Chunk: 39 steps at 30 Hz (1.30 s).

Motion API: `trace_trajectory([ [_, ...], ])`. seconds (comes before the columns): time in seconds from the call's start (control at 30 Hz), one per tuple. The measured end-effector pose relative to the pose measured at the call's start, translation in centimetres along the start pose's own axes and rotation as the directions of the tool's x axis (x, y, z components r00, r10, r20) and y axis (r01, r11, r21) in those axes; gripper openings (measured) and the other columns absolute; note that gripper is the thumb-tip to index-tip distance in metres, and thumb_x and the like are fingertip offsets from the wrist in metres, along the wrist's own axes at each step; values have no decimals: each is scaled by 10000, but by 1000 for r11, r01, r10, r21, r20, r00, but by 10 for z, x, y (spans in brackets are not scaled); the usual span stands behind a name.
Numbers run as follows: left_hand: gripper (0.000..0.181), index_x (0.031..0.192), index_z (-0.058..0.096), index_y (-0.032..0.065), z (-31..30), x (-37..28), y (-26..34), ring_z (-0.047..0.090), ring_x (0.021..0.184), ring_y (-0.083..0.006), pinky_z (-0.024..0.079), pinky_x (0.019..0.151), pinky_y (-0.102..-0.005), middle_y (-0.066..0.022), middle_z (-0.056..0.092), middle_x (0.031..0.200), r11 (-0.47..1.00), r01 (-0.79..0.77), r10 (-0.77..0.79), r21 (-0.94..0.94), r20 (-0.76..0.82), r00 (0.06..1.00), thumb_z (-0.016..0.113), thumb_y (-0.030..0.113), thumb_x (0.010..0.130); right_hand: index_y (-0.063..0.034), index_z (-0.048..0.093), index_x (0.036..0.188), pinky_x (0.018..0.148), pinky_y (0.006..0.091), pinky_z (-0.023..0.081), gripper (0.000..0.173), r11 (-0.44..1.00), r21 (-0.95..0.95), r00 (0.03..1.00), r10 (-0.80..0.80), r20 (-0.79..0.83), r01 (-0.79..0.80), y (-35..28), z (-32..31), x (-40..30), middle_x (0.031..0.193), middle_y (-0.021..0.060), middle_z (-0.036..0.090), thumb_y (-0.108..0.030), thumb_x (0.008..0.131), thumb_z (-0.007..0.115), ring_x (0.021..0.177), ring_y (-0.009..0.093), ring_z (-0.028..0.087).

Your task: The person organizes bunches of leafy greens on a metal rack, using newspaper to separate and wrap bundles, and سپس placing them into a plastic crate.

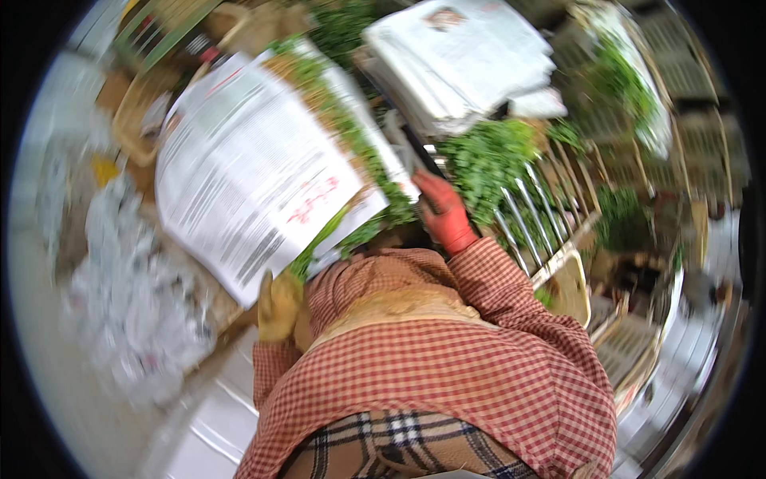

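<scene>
A large printed paper sheet [257, 173], bearing text and red writing, lies over leafy green herbs [353, 129] in front of me. Stems and leaves stick out along its right and lower edges. My left hand [279, 306], in a yellow glove, is at the sheet's lower corner, beside some leaves; whether its fingers pinch anything is hidden. My right hand [444, 211], in a red glove, reaches to the right end of the herbs, fingertips by a white paper edge [402, 173]. Blur hides whether it grips.
Folded newspapers [461, 54] are stacked at the back. To the right, more green herbs [488, 161] lie by a metal-barred rack [532, 209], with plastic crates [628, 347] beyond. Clear plastic bags [137, 293] are heaped at the left. A tan basket [134, 123] stands behind them.
</scene>
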<state>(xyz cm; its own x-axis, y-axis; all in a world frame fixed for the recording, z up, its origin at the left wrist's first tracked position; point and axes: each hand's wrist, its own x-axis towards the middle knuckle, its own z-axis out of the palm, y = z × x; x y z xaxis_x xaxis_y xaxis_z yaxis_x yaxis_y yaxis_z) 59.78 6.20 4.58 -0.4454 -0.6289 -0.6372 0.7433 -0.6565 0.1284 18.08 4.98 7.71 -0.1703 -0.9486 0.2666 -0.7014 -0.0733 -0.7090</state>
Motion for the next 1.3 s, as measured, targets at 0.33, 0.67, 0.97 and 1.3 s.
trace_trajectory([
  [0.33, 218, 1119, 660, 5, 293, 189, -206, 675, 921, -213, 531, 825, -302, -138, 702, 1045, -334, -699, -203, 632, 676, 708, 650, 79, 914, -86, 632, 1253, 933, 324, 503, 371, 804, 212, 669, 584, -460, -556, 109, -100, -126, 1211, 114, 655, -55, 884, 628, 1083, 236, 644],
  [0.67, 639, 1419, 454, 30, 329, 354, -365, 570, 1204, -318, 463, 1000, -403, -214, 593, 1295, -902, -108, -5, 419, 239, 971, 669, 350, 909, -4, 401, 1446, 906, 322, 495, 719, 81, 815, 504, 819, 273, -573, 204, -144, -46, 1291, 178, 590, -281, 864, 719, 1093, 219, 606],
  [0.97, 644, 1354, 508, 30, 268, 260, -437, 612, 1133, -355, 502, 958, -390, -242, 589, 1280, -857, -431, -355, 283, 283, 891, 751, 304, 824, -72, 419, 1450, 927, 407, 500, 747, 470, 366, 467, 878, -103, -803, 163, -171, -184, 1187, 271, 620, -327, 820, 730, 1094, 378, 622],
  [1.3, 676, 1386, 488, 48, 278, 281, -405, 551, 1226, -353, 447, 1045, -393, -225, 561, 1335, -855, -354, -310, 379, 173, 935, 760, 280, 813, -3, 572, 1301, 656, 315, 548, 601, 418, 287, 344, 897, -277, -862, 182, -247, -128, 884, 119, 690, -327, 827, 750, 707, 189, 642],
])
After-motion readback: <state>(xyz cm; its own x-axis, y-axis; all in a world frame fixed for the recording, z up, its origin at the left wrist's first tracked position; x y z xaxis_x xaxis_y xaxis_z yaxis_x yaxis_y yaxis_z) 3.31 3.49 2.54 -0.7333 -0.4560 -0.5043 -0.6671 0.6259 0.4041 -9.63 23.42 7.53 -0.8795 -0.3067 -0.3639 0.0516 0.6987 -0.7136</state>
